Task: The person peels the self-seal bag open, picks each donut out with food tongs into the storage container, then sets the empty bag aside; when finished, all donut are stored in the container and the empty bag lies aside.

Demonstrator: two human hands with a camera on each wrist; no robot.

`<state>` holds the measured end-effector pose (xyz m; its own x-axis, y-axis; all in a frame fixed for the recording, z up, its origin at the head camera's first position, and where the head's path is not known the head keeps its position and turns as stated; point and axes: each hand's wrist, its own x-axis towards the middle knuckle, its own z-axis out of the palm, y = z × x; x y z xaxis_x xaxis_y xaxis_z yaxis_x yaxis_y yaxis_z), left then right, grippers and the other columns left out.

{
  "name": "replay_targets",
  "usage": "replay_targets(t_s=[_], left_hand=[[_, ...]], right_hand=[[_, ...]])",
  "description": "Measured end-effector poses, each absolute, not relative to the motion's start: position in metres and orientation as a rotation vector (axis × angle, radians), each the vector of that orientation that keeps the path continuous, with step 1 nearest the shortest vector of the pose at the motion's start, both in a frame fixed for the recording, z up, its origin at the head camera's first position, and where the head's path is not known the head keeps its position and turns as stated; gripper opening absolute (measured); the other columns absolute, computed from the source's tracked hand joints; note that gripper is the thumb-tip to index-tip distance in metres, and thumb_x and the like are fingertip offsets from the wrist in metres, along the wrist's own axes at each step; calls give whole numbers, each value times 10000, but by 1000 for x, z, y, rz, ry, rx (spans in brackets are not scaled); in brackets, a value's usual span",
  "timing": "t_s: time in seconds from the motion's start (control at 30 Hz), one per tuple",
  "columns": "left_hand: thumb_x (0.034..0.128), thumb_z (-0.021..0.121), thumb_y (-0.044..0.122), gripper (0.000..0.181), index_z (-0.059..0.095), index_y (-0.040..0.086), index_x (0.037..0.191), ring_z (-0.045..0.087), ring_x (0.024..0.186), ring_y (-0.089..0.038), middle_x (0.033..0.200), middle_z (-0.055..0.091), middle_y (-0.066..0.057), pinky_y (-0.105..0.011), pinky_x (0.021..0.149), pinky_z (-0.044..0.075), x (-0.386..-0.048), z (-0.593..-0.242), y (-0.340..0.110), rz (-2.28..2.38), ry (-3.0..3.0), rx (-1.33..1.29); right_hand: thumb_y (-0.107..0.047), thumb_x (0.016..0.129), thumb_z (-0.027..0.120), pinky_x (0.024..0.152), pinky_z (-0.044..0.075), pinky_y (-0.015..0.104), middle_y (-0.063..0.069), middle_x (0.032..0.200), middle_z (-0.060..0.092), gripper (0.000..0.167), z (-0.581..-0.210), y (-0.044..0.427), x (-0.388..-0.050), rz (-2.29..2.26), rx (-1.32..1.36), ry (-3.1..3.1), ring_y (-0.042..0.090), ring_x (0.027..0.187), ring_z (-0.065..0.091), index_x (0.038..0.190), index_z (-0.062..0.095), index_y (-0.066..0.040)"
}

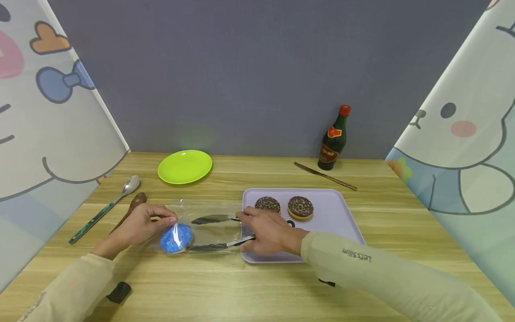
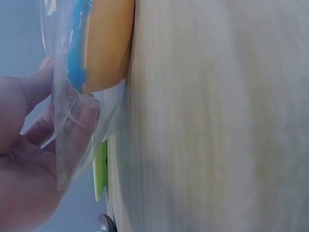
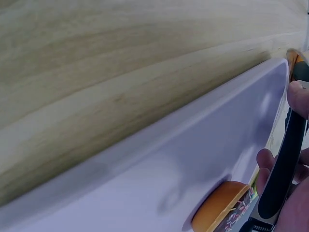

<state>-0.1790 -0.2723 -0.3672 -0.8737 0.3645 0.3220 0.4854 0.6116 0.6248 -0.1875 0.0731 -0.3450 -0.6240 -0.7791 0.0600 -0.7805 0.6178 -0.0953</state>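
A clear plastic bag (image 1: 182, 206) lies on the table, with a blue-iced donut (image 1: 176, 238) inside its left end. At that end my left hand (image 1: 145, 223) pinches the plastic between thumb and fingers; the left wrist view shows the donut's tan side (image 2: 108, 48) just beyond the fingertips. My right hand (image 1: 269, 230) grips a pair of tongs (image 1: 214, 219) with dark tips. The tips reach into the bag and stand apart at the donut's right edge. Under the right hand is a lilac tray (image 1: 331, 214) holding two chocolate-iced donuts (image 1: 300, 207) with sprinkles.
Behind the bag sits a lime green plate (image 1: 185, 167). A metal spoon (image 1: 96, 219) and a brown wooden spoon (image 1: 138, 200) lie at left. Toward the back right are a knife (image 1: 323, 176) and a dark green bottle (image 1: 333, 141). Grey panels border the back.
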Motion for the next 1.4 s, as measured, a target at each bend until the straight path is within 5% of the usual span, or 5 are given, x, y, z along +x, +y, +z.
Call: replay_targets(t_s=[0.63, 0.93, 1.4], left_hand=[[830, 722, 34, 92, 743, 123, 833, 606, 788, -60, 818, 671, 89, -261, 652, 518, -177, -366, -272, -1060, -2678, -672], [854, 711, 100, 34, 744, 96, 850, 607, 787, -64, 811, 684, -32, -258, 658, 515, -176, -365, -271, -1095, -2670, -693], [847, 715, 81, 50, 746, 120, 849, 612, 793, -73, 831, 686, 11, -264, 665, 516, -175, -364, -270, -1063, -2689, -648]], right_hand=[[-513, 841, 660, 656, 481, 265, -10, 1236, 501, 762, -345, 60, -185, 87, 1356, -2827, 121, 963, 550, 1431, 407, -104], [-514, 842, 657, 624, 471, 240, -8, 1200, 510, 744, -347, 61, -186, 73, 1363, -2806, 121, 916, 549, 1419, 424, -107], [-517, 832, 664, 543, 432, 222, -13, 1143, 510, 738, -348, 63, -185, 114, 1325, -2815, 113, 839, 537, 1399, 443, -101]])
